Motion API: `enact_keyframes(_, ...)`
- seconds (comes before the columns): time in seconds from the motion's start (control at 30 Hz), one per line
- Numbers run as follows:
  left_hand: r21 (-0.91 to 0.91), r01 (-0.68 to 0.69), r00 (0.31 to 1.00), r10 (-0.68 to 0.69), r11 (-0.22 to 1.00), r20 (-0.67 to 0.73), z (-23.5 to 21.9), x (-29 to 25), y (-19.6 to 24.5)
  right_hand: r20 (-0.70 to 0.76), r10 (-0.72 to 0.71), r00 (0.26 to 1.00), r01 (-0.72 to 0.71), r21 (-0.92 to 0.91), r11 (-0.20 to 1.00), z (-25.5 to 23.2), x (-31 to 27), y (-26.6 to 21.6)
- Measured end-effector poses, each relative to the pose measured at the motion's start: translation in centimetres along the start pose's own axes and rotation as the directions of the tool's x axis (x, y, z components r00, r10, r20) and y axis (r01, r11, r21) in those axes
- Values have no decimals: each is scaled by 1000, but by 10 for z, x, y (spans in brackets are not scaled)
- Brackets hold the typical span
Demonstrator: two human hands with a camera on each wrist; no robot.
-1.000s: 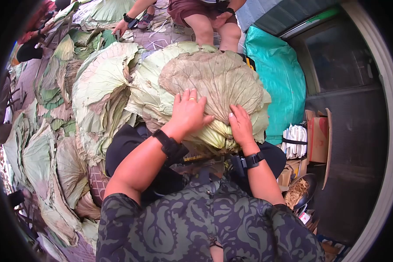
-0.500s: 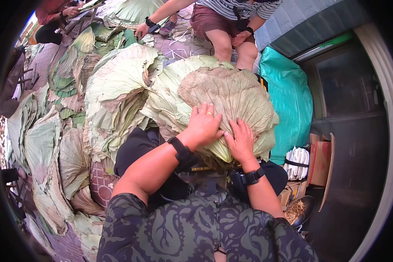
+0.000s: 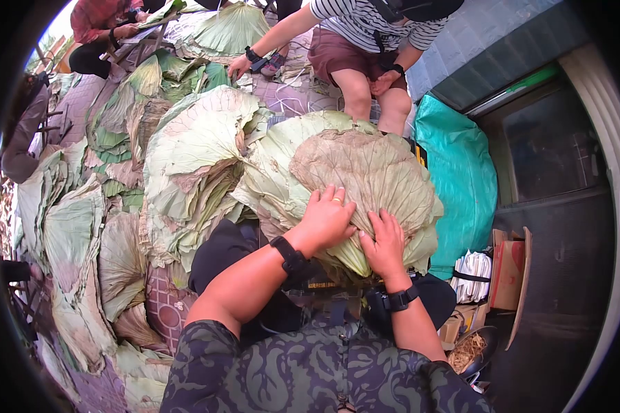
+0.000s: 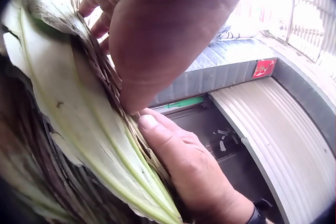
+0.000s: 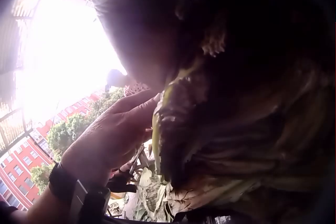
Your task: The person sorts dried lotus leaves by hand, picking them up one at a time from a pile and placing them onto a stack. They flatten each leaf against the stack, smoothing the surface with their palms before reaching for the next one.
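Note:
A thick stack of large dried lotus leaves [image 3: 365, 165] lies over my lap, a brownish leaf on top and paler green ones below. My left hand [image 3: 326, 219] rests on the top leaf with its fingers extended. Beside it my right hand [image 3: 384, 242] presses on the same leaf, fingers pointing away from me, the two thumbs close together. In the left wrist view, pale ribbed leaf edges [image 4: 79, 98] are layered under both hands. The right wrist view is mostly dark, with my left hand [image 5: 105, 140] seen against the bright sky.
Another leaf pile [image 3: 193, 151] stands to the left, with more leaves [image 3: 76, 227] spread over the paving. Opposite sits a person in a striped shirt [image 3: 337, 14], one hand [image 3: 240, 66] reaching to the leaves. At right are a green sack [image 3: 461, 186], a red carton [image 3: 508, 275] and a dark door [image 3: 551, 275].
The view has tilted up, so the stack and hands appear lower and further right. My hands have drawn closer together on the top leaf.

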State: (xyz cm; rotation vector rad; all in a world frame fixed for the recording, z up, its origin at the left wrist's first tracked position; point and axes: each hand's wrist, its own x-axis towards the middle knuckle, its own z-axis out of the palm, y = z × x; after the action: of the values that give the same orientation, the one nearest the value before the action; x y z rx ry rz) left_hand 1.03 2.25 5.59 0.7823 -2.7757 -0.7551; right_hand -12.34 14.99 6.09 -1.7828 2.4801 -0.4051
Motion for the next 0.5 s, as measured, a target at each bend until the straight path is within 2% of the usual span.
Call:
enact_keyframes(0.27, 9, 1, 999, -1, 1000, 35, -5, 1, 2, -10, 6, 1000, -6, 1, 1000, 1, 0, 0)
enact_keyframes(0.33, -18, -14, 1000, 14, 1000, -12, -2, 1, 1, -12, 4, 1000, -4, 5, 1000, 3, -2, 1)
enact_keyframes(0.5, -25, -22, 1000, 22, 999, -17, -1, 1, -1, -26, -8, 1000, 8, 6, 1000, 2, 0, 1)
